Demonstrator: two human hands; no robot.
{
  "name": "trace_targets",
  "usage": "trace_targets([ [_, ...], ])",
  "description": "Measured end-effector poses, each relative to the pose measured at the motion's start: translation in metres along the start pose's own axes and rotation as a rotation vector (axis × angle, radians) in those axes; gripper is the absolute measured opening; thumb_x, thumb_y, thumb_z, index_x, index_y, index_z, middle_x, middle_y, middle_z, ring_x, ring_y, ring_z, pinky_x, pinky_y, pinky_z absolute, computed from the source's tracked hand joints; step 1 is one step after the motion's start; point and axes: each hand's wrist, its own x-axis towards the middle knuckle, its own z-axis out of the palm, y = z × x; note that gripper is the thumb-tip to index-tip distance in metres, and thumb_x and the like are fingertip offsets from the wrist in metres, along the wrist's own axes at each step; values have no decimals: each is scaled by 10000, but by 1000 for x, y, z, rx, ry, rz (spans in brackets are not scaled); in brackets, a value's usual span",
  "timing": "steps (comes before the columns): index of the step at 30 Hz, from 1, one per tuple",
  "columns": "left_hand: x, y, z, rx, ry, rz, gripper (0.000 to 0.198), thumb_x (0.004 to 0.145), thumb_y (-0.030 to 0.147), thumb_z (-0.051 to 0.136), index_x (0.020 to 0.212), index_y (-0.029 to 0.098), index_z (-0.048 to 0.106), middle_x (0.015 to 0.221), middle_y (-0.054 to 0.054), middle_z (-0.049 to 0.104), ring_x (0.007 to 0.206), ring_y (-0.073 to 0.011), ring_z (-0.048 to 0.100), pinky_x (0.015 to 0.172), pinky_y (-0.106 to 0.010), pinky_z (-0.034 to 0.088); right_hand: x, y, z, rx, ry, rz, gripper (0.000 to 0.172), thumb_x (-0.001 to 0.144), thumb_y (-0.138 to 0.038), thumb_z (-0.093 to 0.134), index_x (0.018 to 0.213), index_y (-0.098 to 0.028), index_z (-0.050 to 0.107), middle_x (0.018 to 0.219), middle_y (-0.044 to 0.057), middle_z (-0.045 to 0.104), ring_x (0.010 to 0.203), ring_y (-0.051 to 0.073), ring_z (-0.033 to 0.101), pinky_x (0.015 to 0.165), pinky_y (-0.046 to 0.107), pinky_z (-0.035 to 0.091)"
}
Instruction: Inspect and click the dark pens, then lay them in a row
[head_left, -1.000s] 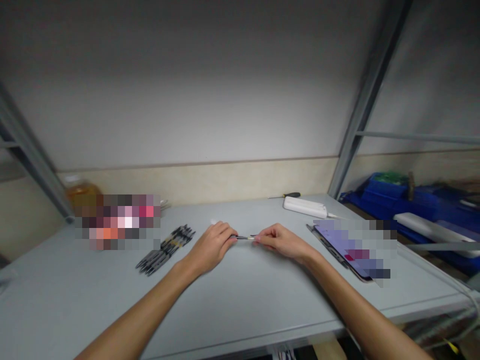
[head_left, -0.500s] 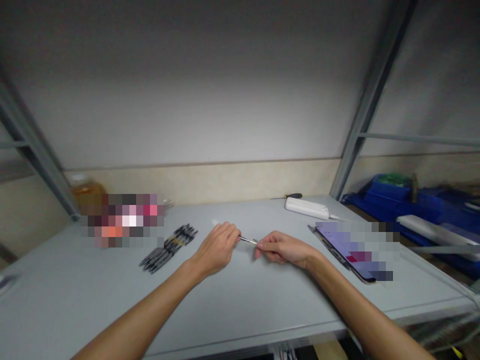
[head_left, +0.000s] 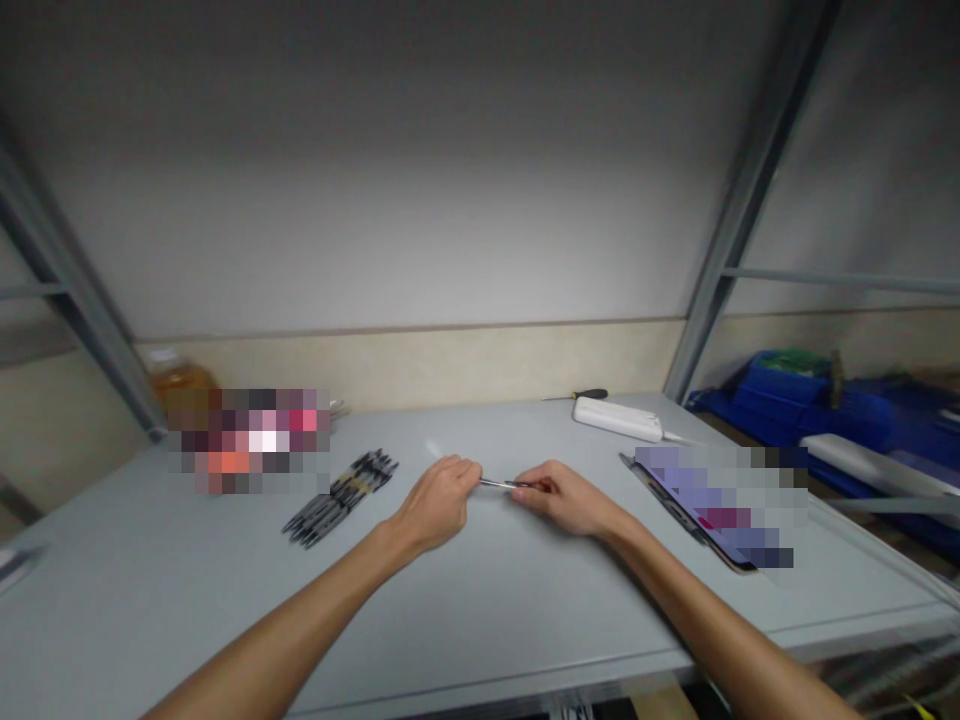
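A slim pen (head_left: pixel 496 484) with a pale, shiny middle spans the gap between my two hands over the table. My left hand (head_left: pixel 444 495) is closed around its left end, which the fingers hide. At the other end, the thumb and fingertips of my right hand (head_left: pixel 556 494) pinch a dark part of the pen. Left of my left hand lies a bundle of black pens (head_left: pixel 341 498), side by side and slanting, with a yellowish band across the middle.
A white power strip (head_left: pixel 616 419) and a screwdriver (head_left: pixel 591 394) lie at the back right. Nearer on the right is a blurred purple item (head_left: pixel 675 495) with a dark pen-like strip along its edge. Blurred goods and an amber bottle (head_left: pixel 180 385) stand back left. Metal posts (head_left: pixel 720 250) rise beside the table.
My right hand's fingers have drawn in closer around the pen's end, and the pen lies more level. My left hand keeps its grip, slightly lower. The view has shifted a little.
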Motion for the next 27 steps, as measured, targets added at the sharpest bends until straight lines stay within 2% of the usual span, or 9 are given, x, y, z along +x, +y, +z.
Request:
trace_targets([
  [3,0,-2,3,-113,4,-67,232,859,126,309,762,191,509,718,-45,558,715,-188,494,664,-305,392,1,-2,2,-192,130,-93,350,831,-414,459,742,-134,648,564,-14,483,536,96,354,512,217,275],
  [5,1,-2,2,-200,-10,-110,266,893,188,280,774,191,518,722,-37,563,717,-179,510,676,-301,405,2,-2,4,-271,188,-101,327,840,-385,454,824,-138,669,611,8,551,551,108,395,542,222,298],
  [7,1,-2,-2,-275,-5,-140,278,913,246,265,856,188,531,780,-39,579,762,-174,527,723,-306,417,3,-2,4,-299,213,-84,316,841,-366,456,848,-138,674,622,19,574,552,114,416,550,223,307],
  [11,1,-3,-9,-355,67,-166,244,895,308,353,1036,179,505,933,-64,583,872,-180,527,800,-324,417,3,1,-1,-264,247,-47,325,839,-373,455,832,-132,671,630,19,572,569,117,429,549,221,312],
  [15,-1,-7,-10,-341,83,-153,234,898,283,347,920,168,550,843,-58,573,826,-174,520,768,-304,417,2,3,-5,-189,226,-35,357,837,-406,447,820,-125,666,610,3,544,546,106,399,525,216,305],
  [19,-1,-8,-6,-308,24,-169,345,913,299,292,756,173,572,690,-33,547,704,-164,507,680,-282,396,3,6,-5,-138,208,-41,342,820,-399,478,891,-123,668,657,15,572,553,107,407,523,217,313],
  [24,1,-6,-7,-439,17,-225,380,906,337,294,710,171,574,667,-18,570,676,-149,517,661,-263,365,4,7,-4,-158,244,-38,318,818,-371,483,911,-133,672,664,16,585,557,112,414,526,220,317],
  [27,1,-4,-9,-547,-10,-314,438,898,370,279,635,161,560,560,10,513,555,-124,469,579,-244,332,3,4,-4,-173,278,-77,276,807,-334,503,912,-147,677,735,28,626,601,125,452,565,229,345],
])
